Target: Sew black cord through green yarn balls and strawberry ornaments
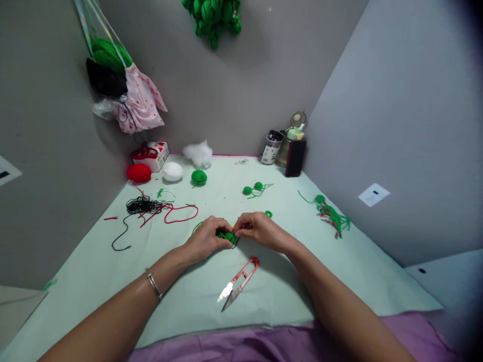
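My left hand (209, 236) is closed around a small green yarn piece (230, 237), part of which shows between thumb and fingers. Against its right side, my right hand (257, 229) has its fingertips pinched together. A tiny yellow bit (233, 228) shows between the two hands, and what the right fingertips grip is too small to make out. Just below the piece a short dark strand (236, 243) sticks out. Orange-handled thread snips (245, 275) lie on the table nearer to me, blades apart. A small green ring (268, 214) rests beyond my right hand.
Black yarn (143, 205), a red ball (139, 173), a white ball (172, 172) and a green ball (199, 177) lie on the left. Two small green balls (252, 189) sit behind my hands, green scraps (332, 216) at right. A phone (295, 158) leans on a bottle.
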The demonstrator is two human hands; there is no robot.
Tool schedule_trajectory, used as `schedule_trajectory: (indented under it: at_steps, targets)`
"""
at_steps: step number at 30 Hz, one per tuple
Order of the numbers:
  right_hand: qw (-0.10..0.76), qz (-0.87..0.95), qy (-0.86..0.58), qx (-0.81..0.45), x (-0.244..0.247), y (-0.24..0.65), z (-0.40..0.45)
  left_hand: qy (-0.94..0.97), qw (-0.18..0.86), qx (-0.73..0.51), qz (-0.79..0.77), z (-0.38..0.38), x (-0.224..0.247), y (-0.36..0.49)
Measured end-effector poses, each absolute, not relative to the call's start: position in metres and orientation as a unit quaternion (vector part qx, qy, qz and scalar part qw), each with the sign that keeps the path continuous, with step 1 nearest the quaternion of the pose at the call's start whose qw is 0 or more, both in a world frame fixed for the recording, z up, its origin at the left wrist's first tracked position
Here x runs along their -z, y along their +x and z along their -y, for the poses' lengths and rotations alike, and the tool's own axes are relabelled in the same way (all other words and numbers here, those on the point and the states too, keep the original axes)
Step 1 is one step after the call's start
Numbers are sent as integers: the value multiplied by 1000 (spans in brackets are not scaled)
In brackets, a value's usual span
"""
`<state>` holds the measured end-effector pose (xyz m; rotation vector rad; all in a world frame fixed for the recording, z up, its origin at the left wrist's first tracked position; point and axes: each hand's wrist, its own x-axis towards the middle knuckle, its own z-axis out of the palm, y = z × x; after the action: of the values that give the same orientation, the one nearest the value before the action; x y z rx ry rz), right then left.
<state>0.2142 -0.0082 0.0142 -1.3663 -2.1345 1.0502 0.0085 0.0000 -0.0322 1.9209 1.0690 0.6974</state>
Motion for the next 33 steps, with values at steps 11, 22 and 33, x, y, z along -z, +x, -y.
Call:
schedule_trajectory:
  at_steps: [11, 22, 33]
  targets:
    - [322, 717, -487, -382, -12, 199, 10, 672, 465, -391, -423, 5, 18, 8]
    - [381, 659, -499, -413, -10, 193, 6, 678, 470, -353, -443, 10, 15, 12]
    - [518, 330, -376, -694, -36, 243, -17, 561, 731, -269, -279, 22, 0, 16]
